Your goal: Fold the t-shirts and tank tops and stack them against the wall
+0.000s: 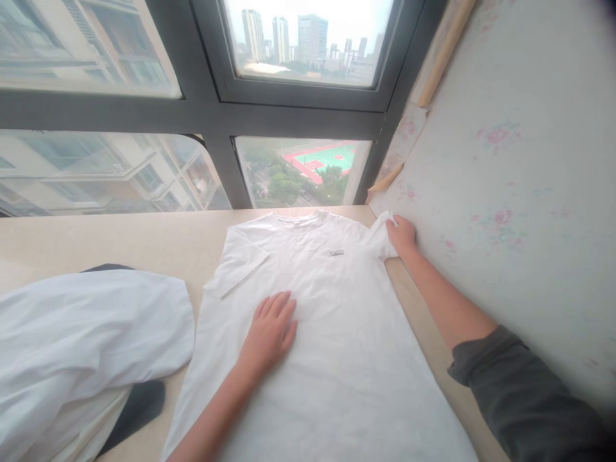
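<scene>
Both hands are on a white T-shirt (332, 321) spread flat on the beige table (144, 240) under the window (303, 45). Left hand (270, 330) lies open, palm down, fingers together, on the shirt's left chest. Right hand (402, 234) pinches the far right sleeve (382, 240) beside the floral wall (520, 160). At near left lies another white garment (81, 333), just apart from the shirt.

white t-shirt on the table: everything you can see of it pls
The white t-shirt lies spread flat, front up, collar toward the window, on the beige table. Thin, cotton-like fabric, lightly creased, with a small dark label on the chest. The near sleeve is folded inward. The left hand rests flat on it; the right hand pinches the other sleeve.
</scene>
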`<action>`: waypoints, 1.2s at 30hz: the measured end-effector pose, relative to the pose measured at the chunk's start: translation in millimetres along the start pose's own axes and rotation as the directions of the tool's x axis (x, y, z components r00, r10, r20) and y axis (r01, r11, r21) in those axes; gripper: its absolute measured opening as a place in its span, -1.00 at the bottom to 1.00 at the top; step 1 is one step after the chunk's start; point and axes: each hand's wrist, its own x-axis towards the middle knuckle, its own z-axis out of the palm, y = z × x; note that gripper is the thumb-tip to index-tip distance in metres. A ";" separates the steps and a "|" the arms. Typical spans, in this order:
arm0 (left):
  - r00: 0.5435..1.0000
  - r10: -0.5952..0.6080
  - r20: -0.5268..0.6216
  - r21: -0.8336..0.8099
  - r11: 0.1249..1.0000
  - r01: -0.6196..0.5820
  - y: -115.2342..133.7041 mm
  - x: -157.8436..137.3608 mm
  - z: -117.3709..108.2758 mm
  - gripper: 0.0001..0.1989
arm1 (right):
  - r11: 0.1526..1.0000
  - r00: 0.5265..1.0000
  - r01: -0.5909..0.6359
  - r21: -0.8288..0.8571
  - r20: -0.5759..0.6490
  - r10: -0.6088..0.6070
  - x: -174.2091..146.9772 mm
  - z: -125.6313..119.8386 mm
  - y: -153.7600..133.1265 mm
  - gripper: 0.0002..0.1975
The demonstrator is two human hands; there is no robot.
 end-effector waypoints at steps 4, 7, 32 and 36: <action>1.000 0.007 -0.009 0.009 1.000 -0.007 -0.9 0.2 0.4 -0.62 | 0.996 0.996 0.087 0.005 -0.031 -0.087 -9.8 -0.6 -0.4 -0.67; 1.000 0.013 -0.004 0.023 1.000 -0.013 -1.3 0.1 0.5 -0.62 | 0.984 0.983 0.175 0.021 -0.058 -0.174 -18.1 -5.6 -4.7 -0.62; 0.994 -0.092 0.059 -0.280 0.954 0.105 12.2 73.8 -17.4 -0.69 | 0.941 0.942 0.334 0.046 0.020 -0.335 -99.2 10.7 39.0 -0.63; 0.995 -0.021 0.099 -0.304 0.951 0.050 29.1 159.6 6.1 -0.71 | 0.940 0.941 0.335 0.058 0.030 -0.337 -105.8 14.6 38.3 -0.54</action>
